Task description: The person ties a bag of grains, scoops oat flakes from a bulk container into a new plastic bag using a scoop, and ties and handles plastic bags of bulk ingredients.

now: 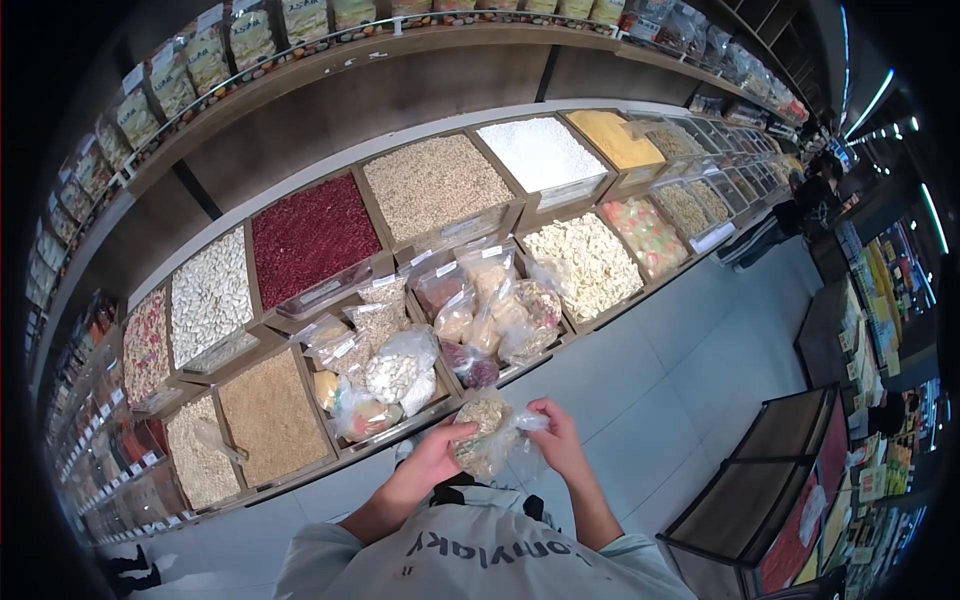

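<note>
In front of my body I hold a clear plastic bag with pale, grain-like contents whose exact kind I cannot make out. My left hand is closed around the bag's left side, thumb on top. My right hand pinches the loose, gathered plastic at the bag's other end. Just beyond my hands, one bin holds several filled bags, among them a bag of dark red beans. To its left, another bin has more filled bags, including a bag of white beans.
Wooden bins hold red beans, white beans, beige legumes and brown grain. A scoop lies in the lower left bin. Packaged goods line the upper shelf. At right stands a dark display stand; people are farther off.
</note>
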The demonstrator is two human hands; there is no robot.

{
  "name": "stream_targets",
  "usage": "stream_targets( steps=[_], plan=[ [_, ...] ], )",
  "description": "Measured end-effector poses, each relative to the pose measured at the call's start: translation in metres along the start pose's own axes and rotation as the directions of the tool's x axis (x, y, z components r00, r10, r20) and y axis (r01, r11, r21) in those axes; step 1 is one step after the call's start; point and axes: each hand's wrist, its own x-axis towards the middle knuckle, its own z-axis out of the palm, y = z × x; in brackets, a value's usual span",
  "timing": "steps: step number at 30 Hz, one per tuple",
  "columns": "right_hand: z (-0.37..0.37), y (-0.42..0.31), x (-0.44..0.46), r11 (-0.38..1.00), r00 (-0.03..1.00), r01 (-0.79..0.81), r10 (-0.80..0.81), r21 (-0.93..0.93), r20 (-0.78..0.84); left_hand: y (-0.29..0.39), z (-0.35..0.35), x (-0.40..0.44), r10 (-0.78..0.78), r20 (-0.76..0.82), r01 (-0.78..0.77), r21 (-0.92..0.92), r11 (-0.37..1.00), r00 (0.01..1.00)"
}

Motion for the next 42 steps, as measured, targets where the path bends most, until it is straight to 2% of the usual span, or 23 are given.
stream_targets(
  steps=[2, 3, 5, 8, 10, 12, 14, 16, 18, 20, 22, 24, 26, 28, 29, 32, 33, 34, 36, 38, 40, 41, 42],
  plan=[
    [0.010, 0.024, 0.007, 0.940, 0.992, -0.090, 0.112, 0.329, -0.049, -0.003, 0.008, 0.001, 0.073, -0.016, -0.073, -0.012, 0.997, 0.997],
    [0.018, 0.035, 0.008, 0.939, 0.992, -0.102, 0.118, 0.328, -0.031, -0.006, 0.013, 0.002, 0.141, -0.025, -0.141, -0.016, 0.990, 0.990],
    [0.036, 0.045, 0.009, 0.728, 0.955, -0.197, 0.295, 0.657, -0.041, -0.014, 0.030, 0.003, 0.276, -0.090, -0.279, -0.022, 0.960, 0.957],
    [0.071, 0.036, 0.001, 0.568, 0.918, -0.253, 0.396, 0.783, 0.010, -0.025, 0.042, 0.009, 0.442, -0.170, -0.453, -0.033, 0.891, 0.881],
    [0.077, 0.047, -0.004, 0.475, 0.906, -0.325, 0.404, 0.818, 0.125, -0.034, 0.051, 0.012, 0.637, -0.275, -0.651, 0.051, 0.758, 0.720],
    [0.080, 0.056, -0.012, 0.378, 0.884, -0.397, 0.402, 0.836, 0.238, -0.039, 0.048, 0.014, 0.702, -0.286, -0.705, 0.110, 0.700, 0.652],
    [0.078, 0.057, -0.018, 0.394, 0.881, -0.454, 0.330, 0.799, 0.338, -0.042, 0.035, 0.021, 0.864, -0.181, -0.762, 0.411, 0.501, 0.470],
    [0.076, 0.056, -0.017, 0.397, 0.870, -0.490, 0.273, 0.776, 0.410, -0.041, 0.021, 0.024, 0.881, -0.134, -0.766, 0.446, 0.463, 0.454],
    [0.076, 0.051, -0.019, 0.405, 0.854, -0.520, 0.218, 0.753, 0.472, -0.044, 0.010, 0.025, 0.930, 0.020, -0.630, 0.741, 0.234, 0.368],
    [0.082, 0.025, -0.020, 0.236, 0.870, -0.492, 0.170, 0.838, 0.463, -0.051, -0.003, 0.026, 0.922, 0.121, -0.653, 0.739, 0.164, 0.368],
    [0.085, 0.024, -0.020, 0.200, 0.884, -0.466, 0.146, 0.862, 0.444, -0.047, -0.007, 0.021, 0.906, 0.221, -0.674, 0.734, 0.089, 0.360],
    [0.090, 0.021, -0.015, 0.159, 0.896, -0.443, 0.118, 0.882, 0.428, -0.031, -0.004, 0.010, 0.787, 0.499, -0.565, 0.790, -0.240, 0.362],
    [0.093, 0.012, -0.008, 0.128, 0.932, -0.353, 0.131, 0.927, 0.337, -0.024, -0.013, -0.002, 0.773, 0.530, -0.526, 0.793, -0.307, 0.348],
    [0.091, 0.020, 0.000, 0.094, 0.933, -0.339, 0.163, 0.936, 0.321, -0.022, -0.022, -0.013, 0.594, 0.691, -0.290, 0.717, -0.634, 0.411],
    [0.091, 0.022, 0.005, 0.063, 0.935, -0.314, 0.193, 0.947, 0.297, -0.020, -0.024, -0.017, 0.561, 0.737, -0.288, 0.669, -0.685, 0.378],
    [0.096, 0.019, 0.017, 0.162, 0.935, -0.286, 0.261, 0.944, 0.239, -0.005, -0.026, -0.038, 0.411, 0.760, -0.351, 0.615, -0.707, 0.504],
    [0.099, 0.022, 0.025, 0.175, 0.936, -0.291, 0.255, 0.941, 0.243, 0.000, -0.037, -0.051, 0.388, 0.688, -0.430, 0.703, -0.566, 0.613],
    [0.099, 0.035, 0.032, 0.247, 0.921, -0.301, 0.327, 0.921, 0.213, 0.001, -0.045, -0.056, 0.391, 0.694, -0.434, 0.699, -0.568, 0.605],
    [0.103, 0.040, 0.040, 0.326, 0.906, -0.307, 0.387, 0.894, 0.170, 0.006, -0.055, -0.060, 0.643, 0.500, -0.451, 0.855, -0.258, 0.580],
    [0.115, 0.038, 0.040, 0.417, 0.853, -0.458, 0.453, 0.785, 0.257, 0.023, -0.045, -0.063, 0.719, 0.399, -0.384, 0.902, -0.197, 0.569],
    [0.135, 0.036, 0.037, 0.479, 0.869, -0.471, 0.398, 0.741, 0.295, 0.031, -0.066, -0.049, 0.631, -0.043, -0.366, 0.782, 0.504, 0.775],
    [0.153, 0.020, 0.032, 0.593, 0.883, -0.456, 0.396, 0.664, 0.252, 0.040, -0.078, -0.045, 0.439, -0.039, -0.312, 0.649, 0.694, 0.898],
    [0.168, 0.011, 0.031, 0.697, 0.899, -0.431, 0.386, 0.573, 0.207, 0.043, -0.090, -0.046, 0.443, -0.028, -0.321, 0.647, 0.691, 0.896]
  ],
)
